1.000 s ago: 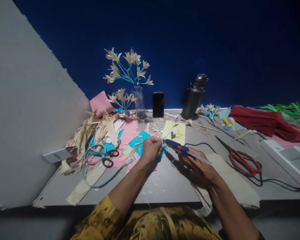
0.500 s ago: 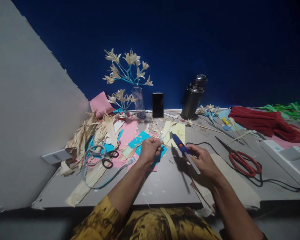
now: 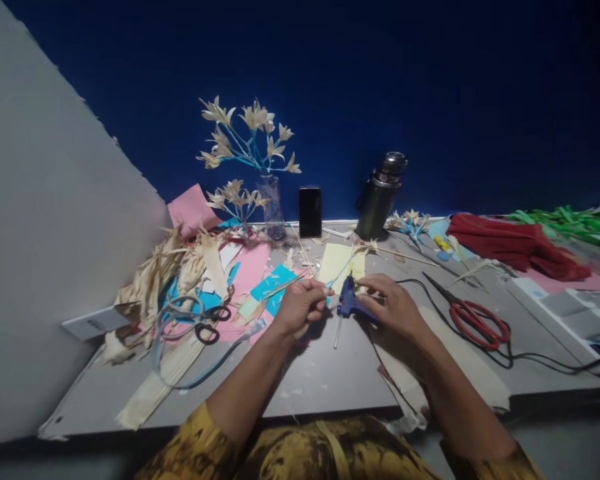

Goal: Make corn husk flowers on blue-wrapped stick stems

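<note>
My left hand (image 3: 304,308) is closed in a pinch on a thin blue-wrapped flower stem (image 3: 341,269). The stem slants up and right over the yellow paper (image 3: 329,262), with pale petals (image 3: 364,247) at its tip. Just right of it, my right hand (image 3: 393,303) has its fingers bent round the handle of a blue hot glue gun (image 3: 348,298). The gun is turned on its side low over the table, its nozzle towards the yellow paper. A clear glue stick (image 3: 338,332) juts from its back. My palm hides part of the handle.
Black-handled scissors (image 3: 208,332) and dried husks (image 3: 155,280) lie left. Red-handled scissors (image 3: 480,323) and a black cord (image 3: 530,363) lie right. Along the back stand a vase (image 3: 274,210) of pale flowers, a phone (image 3: 310,212) and a flask (image 3: 380,197). A red cloth (image 3: 510,241) lies far right.
My right hand has moved left and turned the glue gun onto its side, nearer my left hand. The flower on the stem now tilts further right. The view has shifted slightly.
</note>
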The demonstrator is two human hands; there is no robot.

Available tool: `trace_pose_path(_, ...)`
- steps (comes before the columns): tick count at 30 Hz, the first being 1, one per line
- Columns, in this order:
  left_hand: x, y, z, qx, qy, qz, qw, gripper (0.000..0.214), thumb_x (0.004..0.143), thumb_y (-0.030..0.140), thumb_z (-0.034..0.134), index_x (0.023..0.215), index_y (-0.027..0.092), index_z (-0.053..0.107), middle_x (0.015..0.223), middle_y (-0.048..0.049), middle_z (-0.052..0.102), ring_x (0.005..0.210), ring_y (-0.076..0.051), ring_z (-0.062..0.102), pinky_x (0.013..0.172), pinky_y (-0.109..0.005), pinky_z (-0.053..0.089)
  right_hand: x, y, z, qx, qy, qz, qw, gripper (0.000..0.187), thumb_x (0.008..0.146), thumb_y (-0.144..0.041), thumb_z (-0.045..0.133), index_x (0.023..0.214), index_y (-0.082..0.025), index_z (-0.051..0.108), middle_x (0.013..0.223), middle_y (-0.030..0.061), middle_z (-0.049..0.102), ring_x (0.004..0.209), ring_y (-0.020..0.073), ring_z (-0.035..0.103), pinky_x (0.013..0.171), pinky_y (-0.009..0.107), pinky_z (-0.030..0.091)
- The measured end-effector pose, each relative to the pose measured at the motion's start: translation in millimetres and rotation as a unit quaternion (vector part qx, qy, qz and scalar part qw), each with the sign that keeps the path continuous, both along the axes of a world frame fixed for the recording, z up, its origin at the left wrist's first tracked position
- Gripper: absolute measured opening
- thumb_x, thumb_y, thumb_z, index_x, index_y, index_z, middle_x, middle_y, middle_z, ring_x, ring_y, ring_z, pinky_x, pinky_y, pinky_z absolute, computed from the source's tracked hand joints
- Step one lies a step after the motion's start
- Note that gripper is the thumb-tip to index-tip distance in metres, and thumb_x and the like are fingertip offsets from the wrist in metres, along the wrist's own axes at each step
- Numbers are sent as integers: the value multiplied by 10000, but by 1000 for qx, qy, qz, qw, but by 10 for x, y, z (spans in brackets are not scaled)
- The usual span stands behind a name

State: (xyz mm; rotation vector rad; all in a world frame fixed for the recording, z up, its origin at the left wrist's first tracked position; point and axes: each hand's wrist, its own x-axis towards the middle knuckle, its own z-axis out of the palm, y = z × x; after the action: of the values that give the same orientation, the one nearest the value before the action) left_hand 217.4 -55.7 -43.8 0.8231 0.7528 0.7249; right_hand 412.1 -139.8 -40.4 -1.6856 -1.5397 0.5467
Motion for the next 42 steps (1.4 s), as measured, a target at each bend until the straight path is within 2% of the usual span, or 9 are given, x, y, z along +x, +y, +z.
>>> trace_pose_path(4,-1,-42,33,-54,-30,-72,996,268,574,211,845,684,105,625,602,-36,615,388,-6,366,332,-126,124,-64,100,106,-18,343,7,939,463,796,-515,731,1105,-171,744,967,88,722,697,165,599,647,302,484)
trace_pose_path(7,3,-77,55,-82,-40,-104,990,258,582,196,840,686,104,622,583,-27,609,364,1,351,324,-125,116,-146,169,108,-18,443,5,896,481,724,-521,804,1039,-160,763,774,32,661,573,107,497,550,253,433)
trace_pose_path(11,16,-114,40,-62,-42,-85,994,248,562,174,835,681,118,625,626,-52,658,376,-25,421,318,-131,162,-219,185,76,12,429,-63,901,407,669,-516,846,845,-158,764,582,-33,522,512,91,419,514,245,424)
trace_pose_path(15,40,-147,8,6,-13,-69,998,214,587,221,817,666,130,639,541,-40,637,346,-47,424,318,-152,192,-254,160,72,38,406,-122,905,354,634,-468,880,671,-174,688,621,-15,555,575,118,490,573,269,485)
trace_pose_path(28,62,-253,17,203,141,-20,969,118,754,271,695,713,164,664,442,47,513,373,-82,420,426,-217,297,-347,183,99,103,335,-203,915,401,626,-454,858,547,-171,586,560,-21,557,521,109,485,478,231,404)
trace_pose_path(31,59,-274,5,301,177,8,937,94,792,230,650,715,174,655,562,23,581,494,-113,506,518,-247,378,-382,199,102,116,338,-225,907,413,612,-447,857,514,-172,565,515,-28,550,478,94,459,460,228,383)
trace_pose_path(35,59,-303,-32,490,223,50,841,131,833,134,561,726,186,615,731,-20,634,703,-153,570,679,-281,421,-389,221,32,110,341,-238,903,402,630,-449,853,527,-175,578,478,-41,527,442,85,426,439,229,350)
trace_pose_path(38,66,-325,-60,562,233,65,791,154,862,115,506,759,193,589,749,-35,614,727,-168,556,699,-296,414,-381,238,-36,110,334,-249,903,396,633,-449,859,531,-176,592,476,-42,520,440,84,410,427,231,324)
trace_pose_path(42,83,-327,-74,543,232,83,803,141,847,129,521,752,192,605,759,-47,611,744,-177,542,717,-308,408,-371,257,-100,104,365,-247,892,421,636,-465,864,516,-177,583,481,-40,507,459,83,398,444,231,335)
